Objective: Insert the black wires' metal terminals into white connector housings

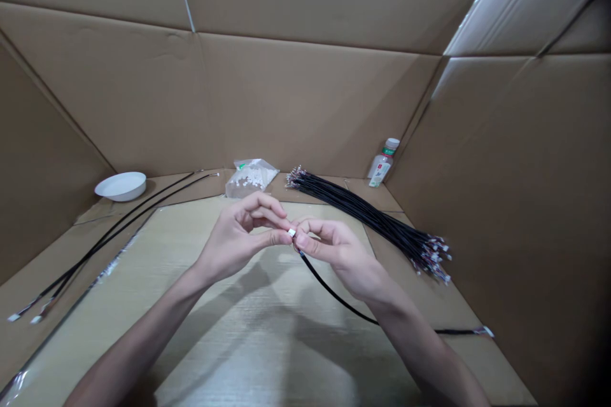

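A small white plug connector [291, 233] sits between my two hands, above the middle of the table. My left hand [238, 230] pinches it from the left between thumb and fingertips. From the right, my right hand [341, 251] grips the thin coloured wires just behind it with thumb and bent forefinger. The black cable [329, 287] hangs from these wires, curves down and passes behind my right forearm. Its far end, with another white connector [487, 331], lies at the right. Fingertips partly hide the held connector, so how far its wires go in cannot be seen.
A thick bundle of black cables [363, 206] lies back right, beside a plastic bottle [382, 164]. A clear bag of small white parts [251, 177] rests at the back. Two black cables [102, 241] and a white bowl [121, 186] are at left. Cardboard walls [315, 102] enclose the table.
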Tool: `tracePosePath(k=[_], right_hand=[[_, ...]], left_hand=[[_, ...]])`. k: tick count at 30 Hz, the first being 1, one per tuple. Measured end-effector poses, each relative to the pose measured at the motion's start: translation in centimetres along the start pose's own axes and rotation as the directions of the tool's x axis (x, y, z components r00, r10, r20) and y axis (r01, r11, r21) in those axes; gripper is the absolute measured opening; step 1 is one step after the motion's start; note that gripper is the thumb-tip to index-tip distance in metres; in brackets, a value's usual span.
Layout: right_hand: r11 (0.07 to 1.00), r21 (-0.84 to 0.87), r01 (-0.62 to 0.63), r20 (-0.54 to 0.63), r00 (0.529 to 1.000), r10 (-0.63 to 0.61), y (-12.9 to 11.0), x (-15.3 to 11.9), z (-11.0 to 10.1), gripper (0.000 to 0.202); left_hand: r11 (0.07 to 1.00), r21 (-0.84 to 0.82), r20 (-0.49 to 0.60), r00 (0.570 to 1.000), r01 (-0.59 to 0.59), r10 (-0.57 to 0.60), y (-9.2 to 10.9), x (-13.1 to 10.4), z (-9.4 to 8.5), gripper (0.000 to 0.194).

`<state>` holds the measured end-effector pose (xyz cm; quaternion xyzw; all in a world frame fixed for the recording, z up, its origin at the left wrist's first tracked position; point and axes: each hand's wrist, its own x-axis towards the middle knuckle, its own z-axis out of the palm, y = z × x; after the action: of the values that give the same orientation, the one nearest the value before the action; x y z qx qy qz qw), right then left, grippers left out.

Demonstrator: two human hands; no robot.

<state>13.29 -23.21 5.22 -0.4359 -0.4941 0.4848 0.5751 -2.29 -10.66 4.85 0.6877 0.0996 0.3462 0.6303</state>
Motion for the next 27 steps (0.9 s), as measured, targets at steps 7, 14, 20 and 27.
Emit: tracePosePath(k=[7, 14, 20, 27], right_hand=[[0.992, -0.119, 0.029, 0.019, 0.999, -0.027, 0.5, -0.1, -0.2, 0.026], [0.988, -0.152, 0.026, -0.013, 1.0, -0.028, 0.3, -0.3, -0.1, 0.025], [0.977, -0.203, 0.062, -0.067, 0.995, -0.077, 0.2, -0.4, 0.1, 0.029], [0.971, -0.223, 0.08, -0.086, 0.991, -0.102, 0.2, -0.5, 0.4, 0.03]], left_hand=[[1.0, 0.016, 0.036, 0.999, 0.001, -0.002, -0.5, 0.0, 0.0, 0.023], [0.999, 0.032, 0.037, 0.998, -0.042, 0.041, -0.9, -0.1, 0.0, 0.021], [0.992, 0.06, -0.016, 0.993, -0.114, 0.116, -1.1, -0.1, 0.2, 0.019], [0.958, 0.182, -0.03, 0.973, -0.222, 0.231, -1.2, -0.5, 0.5, 0.013]])
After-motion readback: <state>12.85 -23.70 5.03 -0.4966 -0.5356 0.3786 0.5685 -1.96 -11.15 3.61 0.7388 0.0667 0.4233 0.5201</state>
